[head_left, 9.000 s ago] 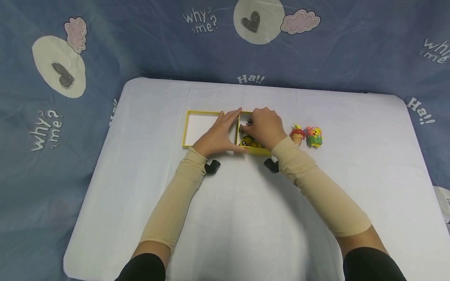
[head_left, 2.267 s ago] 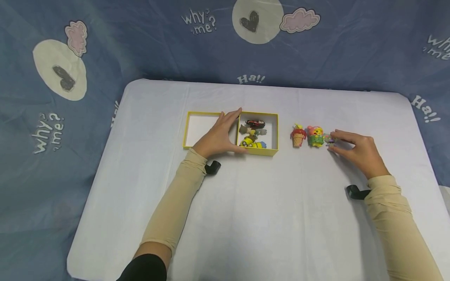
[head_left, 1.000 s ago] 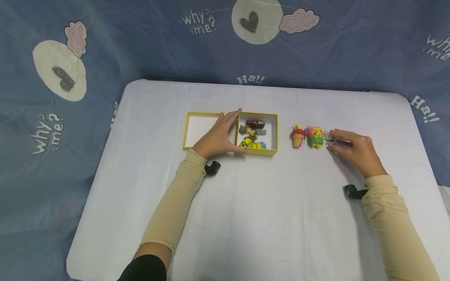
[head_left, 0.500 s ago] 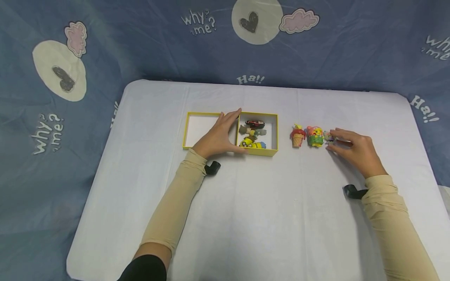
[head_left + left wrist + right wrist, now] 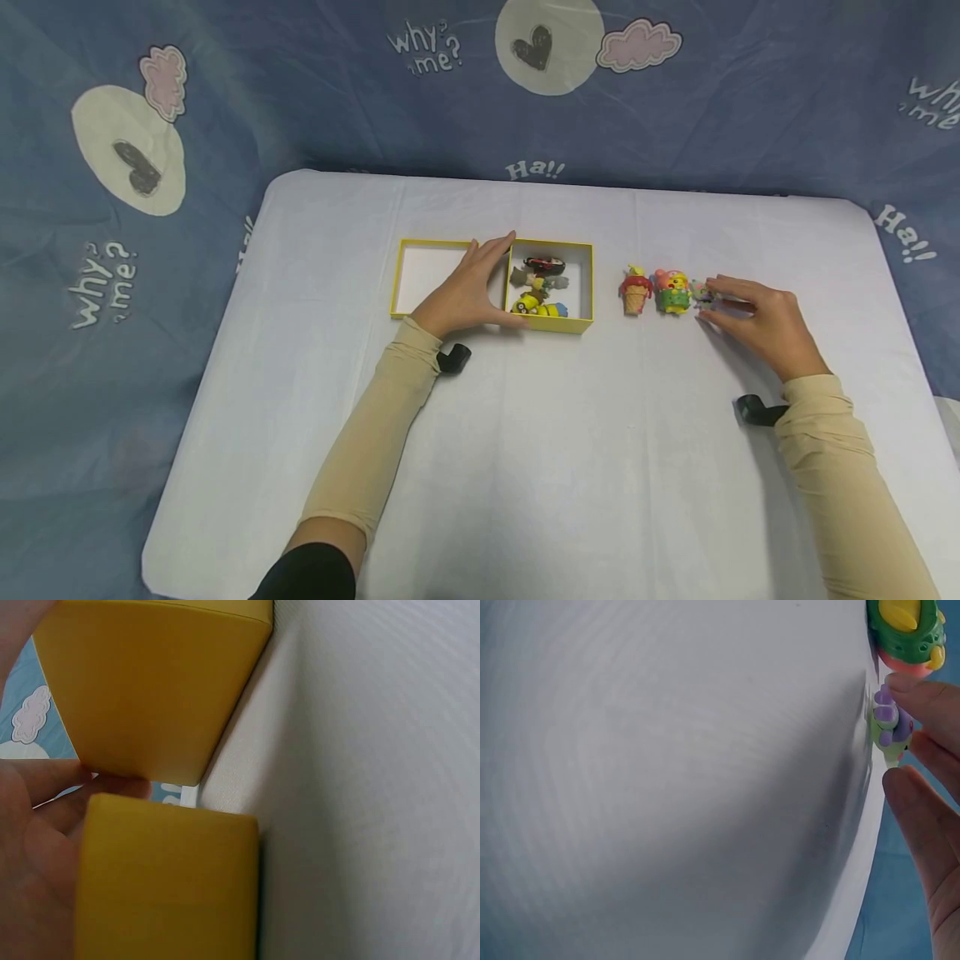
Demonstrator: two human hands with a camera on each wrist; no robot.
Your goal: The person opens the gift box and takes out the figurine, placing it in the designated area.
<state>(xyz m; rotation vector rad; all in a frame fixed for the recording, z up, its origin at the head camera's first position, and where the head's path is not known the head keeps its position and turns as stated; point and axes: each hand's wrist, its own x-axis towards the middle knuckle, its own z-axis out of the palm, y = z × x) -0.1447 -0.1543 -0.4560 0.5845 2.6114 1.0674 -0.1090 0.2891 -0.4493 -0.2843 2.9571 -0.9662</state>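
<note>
My left hand point(image 5: 468, 292) spans the near end of a yellow-rimmed box point(image 5: 587, 327), thumb at its front side and fingertips at its back corner. In the left wrist view the fingertips touch the yellow wall point(image 5: 150, 690). Several small toys point(image 5: 546, 285) lie in the box. My right hand point(image 5: 765, 321) pinches a small purple-and-green toy figure point(image 5: 889, 720) by its two ends, down at the table. Left of that figure, close beside it, lies a pink, yellow and green toy figure point(image 5: 672, 292), then a red-topped ice-cream-cone toy point(image 5: 636, 293).
A yellow-rimmed shallow tray or lid point(image 5: 395, 279) lies left of the box, partly under my left hand in the head view. All of it rests on a white-covered table point(image 5: 570, 467). A blue printed cloth point(image 5: 337, 92) hangs beyond the far edge.
Nine seconds ago my right hand was inside the box. By 2.3 seconds ago it was at the small figure, right of the other two toys; since then it shifts only slightly. Left hand stays put.
</note>
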